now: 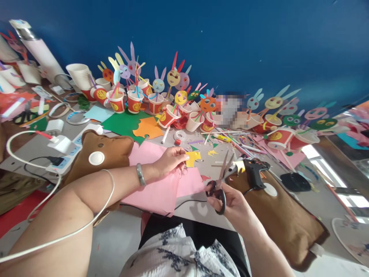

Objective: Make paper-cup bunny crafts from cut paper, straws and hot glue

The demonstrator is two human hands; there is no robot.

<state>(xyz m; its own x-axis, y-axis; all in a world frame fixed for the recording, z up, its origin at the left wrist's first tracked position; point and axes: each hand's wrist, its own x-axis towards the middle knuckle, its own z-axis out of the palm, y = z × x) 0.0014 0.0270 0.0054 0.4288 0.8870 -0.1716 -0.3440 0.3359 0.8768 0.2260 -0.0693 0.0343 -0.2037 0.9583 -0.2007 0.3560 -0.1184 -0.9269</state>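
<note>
My right hand (230, 200) is closed round the handles of black-handled scissors (221, 184), whose blades point up and stand apart. My left hand (171, 159) is held over pink paper (155, 184), its thumb and fingertips pinched together; what they hold, if anything, is too small to name. Just beyond those fingertips lies a yellow paper scrap (193, 158). Green paper (123, 125) and cut orange paper (148, 128) lie behind my left forearm.
Paper cups (117, 103) with paper rabbit faces line the blue wall. Brown cushions (276, 219) lie at both sides. A glue gun (255, 173) rests on the right one. A white cable crosses my left forearm near a power strip (67, 156).
</note>
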